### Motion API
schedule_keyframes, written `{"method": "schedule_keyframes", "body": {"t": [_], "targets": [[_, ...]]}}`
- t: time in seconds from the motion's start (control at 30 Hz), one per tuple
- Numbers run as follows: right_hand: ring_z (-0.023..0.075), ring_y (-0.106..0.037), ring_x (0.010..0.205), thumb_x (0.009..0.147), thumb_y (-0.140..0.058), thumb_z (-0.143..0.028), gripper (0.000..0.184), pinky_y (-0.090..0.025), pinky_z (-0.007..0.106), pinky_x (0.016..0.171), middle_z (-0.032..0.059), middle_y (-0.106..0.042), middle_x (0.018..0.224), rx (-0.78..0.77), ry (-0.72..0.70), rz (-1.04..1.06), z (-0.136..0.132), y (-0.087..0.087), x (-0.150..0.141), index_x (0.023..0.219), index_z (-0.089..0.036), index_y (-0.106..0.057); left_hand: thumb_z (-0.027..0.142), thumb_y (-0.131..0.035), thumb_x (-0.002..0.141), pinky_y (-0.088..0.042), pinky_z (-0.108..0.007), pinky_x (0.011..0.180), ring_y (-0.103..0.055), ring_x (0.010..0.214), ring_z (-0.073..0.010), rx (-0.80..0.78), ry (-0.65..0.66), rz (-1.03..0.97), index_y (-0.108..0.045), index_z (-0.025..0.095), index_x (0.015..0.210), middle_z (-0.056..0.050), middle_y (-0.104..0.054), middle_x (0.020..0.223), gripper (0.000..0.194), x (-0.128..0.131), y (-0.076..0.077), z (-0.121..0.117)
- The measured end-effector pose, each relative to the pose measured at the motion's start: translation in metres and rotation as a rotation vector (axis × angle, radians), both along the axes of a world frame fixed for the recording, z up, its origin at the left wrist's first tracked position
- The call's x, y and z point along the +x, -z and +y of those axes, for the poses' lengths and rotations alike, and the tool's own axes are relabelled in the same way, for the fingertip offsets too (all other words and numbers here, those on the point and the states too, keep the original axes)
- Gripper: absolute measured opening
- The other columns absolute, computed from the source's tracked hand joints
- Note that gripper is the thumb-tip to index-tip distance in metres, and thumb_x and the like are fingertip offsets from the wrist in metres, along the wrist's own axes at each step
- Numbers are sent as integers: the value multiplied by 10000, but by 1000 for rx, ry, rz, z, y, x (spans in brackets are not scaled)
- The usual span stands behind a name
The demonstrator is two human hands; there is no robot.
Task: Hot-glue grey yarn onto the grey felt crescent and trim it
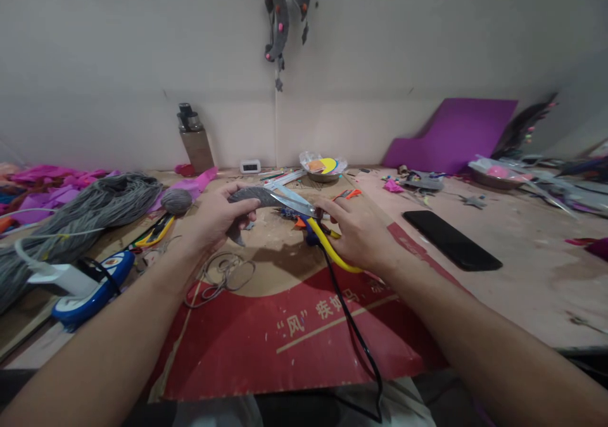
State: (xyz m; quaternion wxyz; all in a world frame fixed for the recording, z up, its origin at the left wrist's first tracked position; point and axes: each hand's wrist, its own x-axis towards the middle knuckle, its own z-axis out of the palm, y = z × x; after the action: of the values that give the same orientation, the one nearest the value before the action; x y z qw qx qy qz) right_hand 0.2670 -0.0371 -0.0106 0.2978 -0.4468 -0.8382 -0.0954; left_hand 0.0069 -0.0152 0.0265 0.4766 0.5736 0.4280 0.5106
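My left hand (216,215) is closed around a curved grey yarn-wrapped piece (259,196), held above the cardboard sheet (285,325). My right hand (358,234) grips yellow-handled scissors (304,210); their open blades point left and meet the grey piece. A black cord (354,332) runs from under my right hand toward me.
A grey yarn bundle (71,215) and a yarn ball (176,200) lie at the left by a blue and white device (90,284). A black phone (451,240) lies at the right. A bottle (194,139), a bowl (323,167), a purple sheet (451,135) and scraps line the back wall.
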Motion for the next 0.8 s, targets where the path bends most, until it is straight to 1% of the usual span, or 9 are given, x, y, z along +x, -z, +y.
{"method": "schedule_keyframes", "body": {"t": [0.1,0.3,0.4,0.53,0.67,0.8], "targets": [[211,-597,783,873,-558,-252,335,-434,314,676,118,-662,1022,3,-19,-3,0,0,0,1199,-176,-571,221,-763,684,-342,-183,392,-507,448,-81,22,1,55,-635,195,842,9,-605,572,205,-1,2,0],[204,-602,748,842,-596,-220,408,-433,313,643,109,-671,1030,22,1,-26,-1,2,0,1248,-190,-561,228,-749,695,-349,-193,404,-492,444,-81,44,-6,101,-633,196,833,1,-609,575,183,1,0,-3],[203,-614,755,854,-587,-213,403,-458,322,664,119,-676,1079,20,-11,-24,-1,2,0,1255,-178,-562,228,-738,700,-352,-192,403,-500,453,-88,57,4,126,-633,191,844,-2,-616,583,182,1,0,-3],[230,-644,825,882,-593,-273,396,-483,336,701,125,-679,1119,23,8,-35,-1,4,-1,1267,-180,-564,222,-723,704,-340,-195,386,-489,444,-86,78,15,143,-645,191,860,-2,-619,598,178,0,1,-3],[238,-657,855,892,-589,-284,403,-490,333,698,120,-684,1127,26,13,-32,-1,5,-1,1282,-190,-557,219,-725,702,-336,-197,384,-482,444,-81,84,8,144,-653,192,842,-3,-612,598,159,-1,2,-2],[235,-655,856,884,-595,-280,399,-482,329,690,119,-679,1150,36,3,-17,-2,4,-1,1271,-191,-554,217,-718,714,-355,-203,406,-499,467,-87,94,30,133,-653,194,857,-5,-611,596,159,-1,1,-2]]}}
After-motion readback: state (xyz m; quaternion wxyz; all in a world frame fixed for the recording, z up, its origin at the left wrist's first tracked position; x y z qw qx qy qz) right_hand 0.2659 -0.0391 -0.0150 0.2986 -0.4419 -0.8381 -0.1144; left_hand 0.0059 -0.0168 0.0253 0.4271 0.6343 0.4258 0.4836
